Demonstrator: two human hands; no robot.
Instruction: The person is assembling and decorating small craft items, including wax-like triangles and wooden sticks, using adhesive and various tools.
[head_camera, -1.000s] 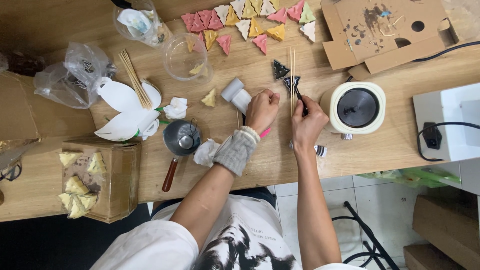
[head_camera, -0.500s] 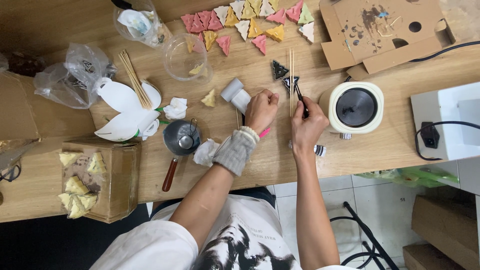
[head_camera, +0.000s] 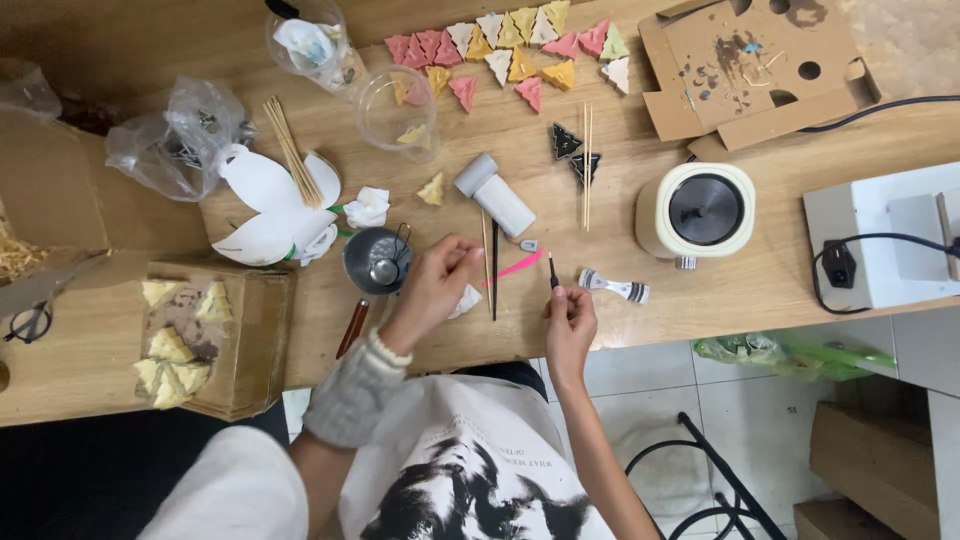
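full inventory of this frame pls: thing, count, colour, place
tree-shaped pieces: many, pink, yellow, white, table top edge
dark tree pieces: two, black, centre
cardboard sheet: one, brown, top right
round pot: one, cream with black top, right of centre
wooden skewers: bundle, tan, on white paper, left
metal cup: one, grey, beside left hand
cardboard box: one, brown, pale tree pieces inside, lower left
pink tool: one, between the hands
left hand: rests on table beside white cloth
right hand: pinches thin black-tipped stick
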